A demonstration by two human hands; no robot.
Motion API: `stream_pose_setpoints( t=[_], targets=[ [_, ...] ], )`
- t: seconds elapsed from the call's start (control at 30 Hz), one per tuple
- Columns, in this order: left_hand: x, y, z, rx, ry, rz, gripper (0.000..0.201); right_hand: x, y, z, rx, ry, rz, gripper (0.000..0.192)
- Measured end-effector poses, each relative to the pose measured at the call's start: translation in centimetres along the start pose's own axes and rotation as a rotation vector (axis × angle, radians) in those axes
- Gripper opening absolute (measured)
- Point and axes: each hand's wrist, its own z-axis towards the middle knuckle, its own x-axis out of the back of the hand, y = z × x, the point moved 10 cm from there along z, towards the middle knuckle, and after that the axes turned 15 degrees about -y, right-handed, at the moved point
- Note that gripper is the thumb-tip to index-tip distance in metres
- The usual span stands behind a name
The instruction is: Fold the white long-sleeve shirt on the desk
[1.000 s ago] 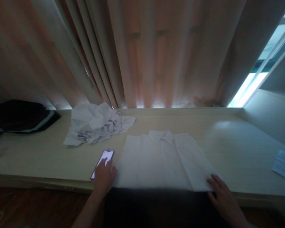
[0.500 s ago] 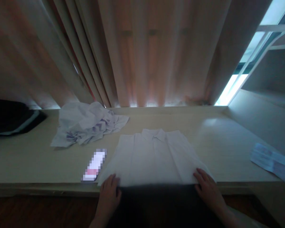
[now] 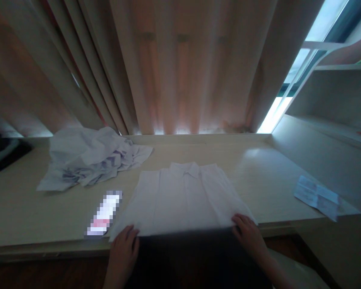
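Observation:
A white collared shirt [image 3: 180, 200] lies spread on the desk, its collar toward the curtain and its near edge at the desk's front. My left hand [image 3: 123, 249] is closed on the near left corner of the cloth, fingers on top. At the near right corner, my right hand [image 3: 248, 235] grips the shirt the same way, the thumb lower at the edge. What lies under the fingers is hidden. Just left of the shirt rests a phone-like slab [image 3: 105, 212], its face pixelated.
A crumpled heap of white cloth [image 3: 90, 156] sits at the back left of the desk [image 3: 252, 184], with a dark item [image 3: 6, 152] beyond it. On the right lies a folded paper [image 3: 317, 196] near the side panel [image 3: 315, 156]. Curtains [image 3: 183, 80] hang behind.
The view has turned a little to the right, so everything sits further left in it. Both hands keep their places at the shirt's near corners.

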Motion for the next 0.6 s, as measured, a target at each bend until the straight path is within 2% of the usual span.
stream_pose_setpoints(
  t=[0.27, 0.43, 0.6],
  targets=[
    [0.4, 0.7, 0.0, 0.008, -0.024, 0.005, 0.035, 0.4, -0.8, 0.1, 0.0, -0.029, -0.05, 0.02],
    [1.5, 1.3, -0.1, 0.02, -0.032, -0.062, 0.033, 1.1, -2.1, 0.5, -0.091, -0.052, -0.111, 0.018],
    [1.6, 1.4, 0.1, 0.04, -0.055, -0.044, 0.033, 1.5, -2.9, 0.5, -0.135, -0.051, -0.145, 0.013]
  ],
)
